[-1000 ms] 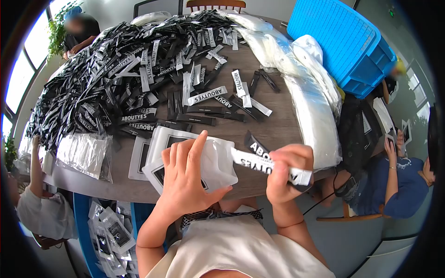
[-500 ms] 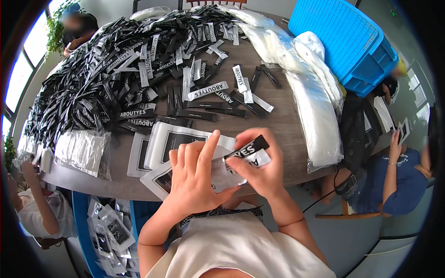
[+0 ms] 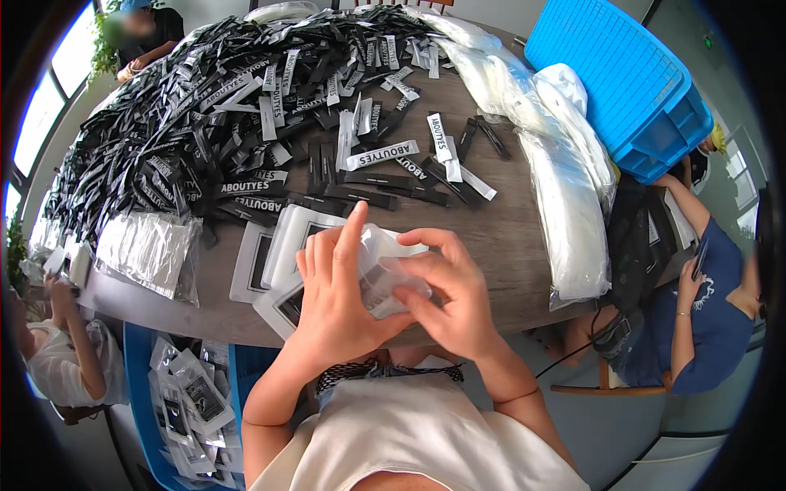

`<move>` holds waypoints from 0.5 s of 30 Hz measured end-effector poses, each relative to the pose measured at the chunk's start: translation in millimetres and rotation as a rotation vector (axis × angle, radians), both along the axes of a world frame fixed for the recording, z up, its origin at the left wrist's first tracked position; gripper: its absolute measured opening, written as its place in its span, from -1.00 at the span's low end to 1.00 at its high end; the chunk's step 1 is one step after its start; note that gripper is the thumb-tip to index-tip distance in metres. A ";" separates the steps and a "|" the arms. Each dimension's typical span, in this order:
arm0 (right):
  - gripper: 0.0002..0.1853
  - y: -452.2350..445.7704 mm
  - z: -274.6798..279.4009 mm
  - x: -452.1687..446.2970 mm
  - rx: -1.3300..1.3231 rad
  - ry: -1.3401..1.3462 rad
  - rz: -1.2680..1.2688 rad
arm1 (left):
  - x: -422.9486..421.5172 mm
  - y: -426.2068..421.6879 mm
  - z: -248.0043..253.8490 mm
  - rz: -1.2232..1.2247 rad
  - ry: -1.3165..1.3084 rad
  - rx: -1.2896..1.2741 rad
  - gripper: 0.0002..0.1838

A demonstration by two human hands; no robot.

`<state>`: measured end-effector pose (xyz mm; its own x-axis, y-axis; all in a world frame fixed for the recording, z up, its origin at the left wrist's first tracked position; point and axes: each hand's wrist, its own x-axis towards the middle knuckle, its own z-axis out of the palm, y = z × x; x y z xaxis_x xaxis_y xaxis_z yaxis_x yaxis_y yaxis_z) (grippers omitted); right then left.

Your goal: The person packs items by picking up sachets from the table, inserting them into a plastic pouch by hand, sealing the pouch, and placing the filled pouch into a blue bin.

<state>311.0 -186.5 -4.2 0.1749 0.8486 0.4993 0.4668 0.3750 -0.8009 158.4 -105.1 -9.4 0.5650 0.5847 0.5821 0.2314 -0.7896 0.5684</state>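
Note:
Over the table's near edge, a translucent plastic pouch (image 3: 381, 282) is held between my two hands. Faint dark lettering shows through its clear side. My left hand (image 3: 332, 299) grips the pouch from the left, index finger pointing up and thumb along the bottom. The thumb and fingers of my right hand (image 3: 450, 295) are closed on the pouch's right end. Partly behind my left hand lies a stack of pouches with black panels (image 3: 282, 254). Beyond my hands are loose black and white stick sachets (image 3: 385, 155) marked ABOUTYES.
A big heap of sachets (image 3: 188, 123) covers the table's left and back. Long clear bags of white material (image 3: 565, 204) line the right side, beside a blue crate (image 3: 614, 82). A blue bin (image 3: 141, 393) with filled pouches stands lower left. Other people sit around the table.
The black and white sachets that stuck out of my right hand no longer show outside the pouch. My right fingers now pinch the pouch's end. The whole view has shifted slightly.

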 end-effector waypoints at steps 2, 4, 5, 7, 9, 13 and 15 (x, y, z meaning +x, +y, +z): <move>-0.75 -0.7 -0.4 2.8 -0.080 0.221 0.021 | -11.4 2.4 4.6 -0.029 -0.017 -0.239 0.13; -0.78 -1.5 -1.8 9.2 -0.130 0.188 0.071 | -21.1 14.5 -13.7 -0.054 -0.231 -0.595 -0.51; -0.79 -1.3 -2.6 11.4 -0.156 0.174 0.098 | -31.3 21.6 -23.8 -0.062 -0.220 -0.762 -0.75; -0.81 4.4 -2.2 12.7 -0.170 0.032 0.231 | -30.9 14.8 -14.7 -0.050 -0.240 -0.701 -0.90; -0.82 4.8 -4.1 12.0 -0.206 -0.035 0.324 | -32.7 11.6 -10.4 -0.046 -0.217 -0.635 -0.91; -0.81 9.9 -0.6 -7.4 -0.068 0.170 0.127 | -33.5 12.9 -16.5 -0.034 -0.312 -0.659 -0.89; -0.82 7.6 -1.6 -10.2 -0.084 0.315 0.055 | -32.6 11.2 -18.3 -0.050 -0.435 -0.754 -0.89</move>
